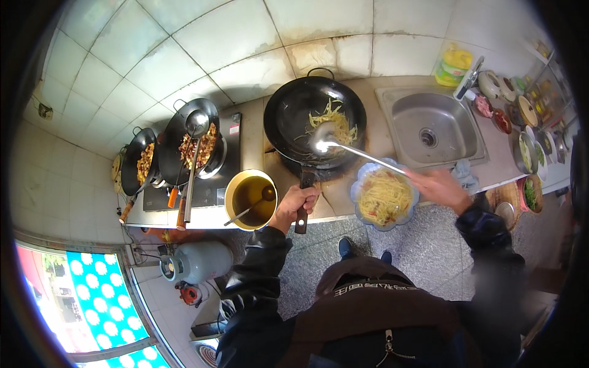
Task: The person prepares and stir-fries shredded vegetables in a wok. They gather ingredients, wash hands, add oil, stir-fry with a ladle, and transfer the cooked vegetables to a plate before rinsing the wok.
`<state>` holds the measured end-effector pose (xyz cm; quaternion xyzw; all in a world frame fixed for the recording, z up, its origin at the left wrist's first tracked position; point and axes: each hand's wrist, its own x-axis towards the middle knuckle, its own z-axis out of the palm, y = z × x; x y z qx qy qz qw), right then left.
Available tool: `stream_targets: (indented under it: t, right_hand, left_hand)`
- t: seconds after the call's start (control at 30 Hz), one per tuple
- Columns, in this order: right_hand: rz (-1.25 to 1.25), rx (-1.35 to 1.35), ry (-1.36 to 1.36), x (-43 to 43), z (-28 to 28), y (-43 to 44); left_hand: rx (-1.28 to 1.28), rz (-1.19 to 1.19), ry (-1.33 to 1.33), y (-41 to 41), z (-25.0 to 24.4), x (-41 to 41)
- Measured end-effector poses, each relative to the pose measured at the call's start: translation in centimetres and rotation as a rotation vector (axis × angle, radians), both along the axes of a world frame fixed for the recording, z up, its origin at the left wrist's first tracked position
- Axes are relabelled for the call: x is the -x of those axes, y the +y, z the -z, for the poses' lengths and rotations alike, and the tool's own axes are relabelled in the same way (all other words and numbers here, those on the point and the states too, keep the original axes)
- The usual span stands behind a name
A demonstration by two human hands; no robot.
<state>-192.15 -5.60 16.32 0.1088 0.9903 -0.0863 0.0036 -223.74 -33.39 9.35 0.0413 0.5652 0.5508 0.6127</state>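
Note:
My left hand (295, 205) is closed around the handle of a black wok (287, 110). In my right hand (439, 187) is the long handle of a metal ladle (324, 134), whose bowl rests at shredded pale-yellow food (338, 122) in the wok's right half. A scalloped pale-blue bowl (353, 191) of similar shreds with red bits stands at the counter's front edge, just left of my right hand. To the left of my left hand is a cream-coloured pot (230, 195) of brown liquid with a small ladle (268, 193) in it.
Two smaller woks (172, 154) (131, 168) with diced food stand at the left, one with a ladle across it. A steel sink (405, 124) is at the right, beyond it a yellow oil jug (453, 66) and several bowls. A gas cylinder (207, 261) stands below the counter.

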Motion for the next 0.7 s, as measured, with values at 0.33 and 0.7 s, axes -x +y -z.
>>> stream_targets:
  t: [0.33, 0.7]
  right_hand:
    - [0.017, 0.198, 0.355, -4.8, 1.6, -1.4]
    - [0.124, 0.649, 0.496, -10.7, 5.3, -8.7]
  left_hand:
    - [-0.049, -0.127, 0.229, -5.0, -1.7, -8.4]
    - [-0.054, -0.173, 0.389, -4.8, -3.6, -18.5]
